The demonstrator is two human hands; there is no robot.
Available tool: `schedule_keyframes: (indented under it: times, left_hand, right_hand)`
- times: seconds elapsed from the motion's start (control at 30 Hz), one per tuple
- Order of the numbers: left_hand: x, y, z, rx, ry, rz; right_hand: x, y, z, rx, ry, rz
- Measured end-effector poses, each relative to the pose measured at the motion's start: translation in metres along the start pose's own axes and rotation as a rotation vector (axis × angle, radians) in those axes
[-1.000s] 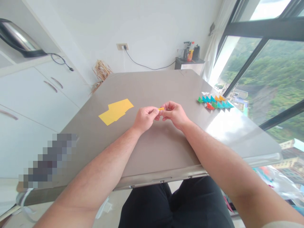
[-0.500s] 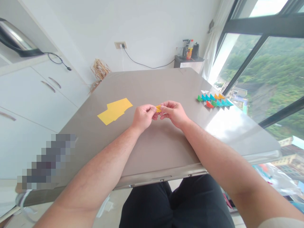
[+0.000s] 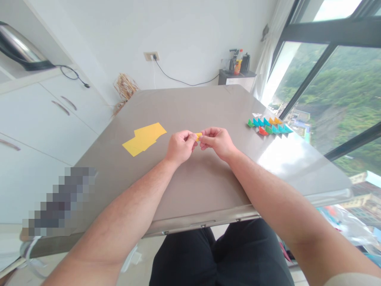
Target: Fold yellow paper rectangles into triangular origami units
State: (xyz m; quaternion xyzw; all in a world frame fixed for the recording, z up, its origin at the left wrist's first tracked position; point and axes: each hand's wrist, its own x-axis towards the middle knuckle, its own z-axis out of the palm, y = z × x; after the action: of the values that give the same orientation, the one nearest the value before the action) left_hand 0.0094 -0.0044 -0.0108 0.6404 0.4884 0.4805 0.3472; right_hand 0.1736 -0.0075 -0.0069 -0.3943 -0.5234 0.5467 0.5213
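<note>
While both hands meet over the worktop [image 3: 193, 182], the head view shows a small folded yellow paper [image 3: 199, 135] just right of the yellow sheets [image 3: 145, 138]. The left hand [image 3: 180, 147] and right hand [image 3: 218, 142] each pinch an end, fingers nearly closed on it; they hide most of its folds. Well right of the sheets sit colourful paper boats [image 3: 269, 130]. Light, even thumb pressure seems best, with both pinches near the edges, lest such a small piece crease askew or tear.
</note>
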Motion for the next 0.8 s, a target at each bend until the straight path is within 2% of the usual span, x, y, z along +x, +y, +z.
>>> schedule_keyframes:
  times: [0.27, 0.33, 0.43, 0.47, 0.53, 0.63, 0.7, 0.8]
  left_hand:
    - [-0.001, -0.001, 0.002, 0.011, -0.006, 0.004]
    - [0.001, -0.004, 0.002, -0.017, 0.008, -0.016]
    - [0.004, -0.008, 0.0, -0.003, 0.087, -0.012]
    - [0.005, -0.009, 0.0, 0.023, 0.115, 0.004]
    - [0.005, -0.01, -0.002, 0.09, 0.142, 0.06]
    - [0.002, -0.008, -0.001, 0.171, 0.123, 0.176]
    - [-0.001, -0.005, 0.001, 0.199, 0.107, 0.227]
    - [-0.002, -0.004, 0.002, 0.21, 0.102, 0.221]
  right_hand:
    - [0.001, 0.002, 0.0, -0.01, -0.006, 0.007]
    - [0.002, 0.003, 0.001, -0.035, 0.057, -0.007]
    - [0.001, 0.003, 0.004, -0.133, 0.217, -0.06]
    - [0.001, 0.003, 0.006, -0.158, 0.231, -0.067]
    - [-0.001, 0.002, 0.008, -0.17, 0.174, -0.06]
    - [-0.001, 0.001, 0.01, -0.146, 0.11, -0.059]
    - [0.0, 0.002, 0.009, -0.154, 0.14, -0.063]
    - [0.003, 0.005, 0.007, -0.196, 0.192, -0.053]
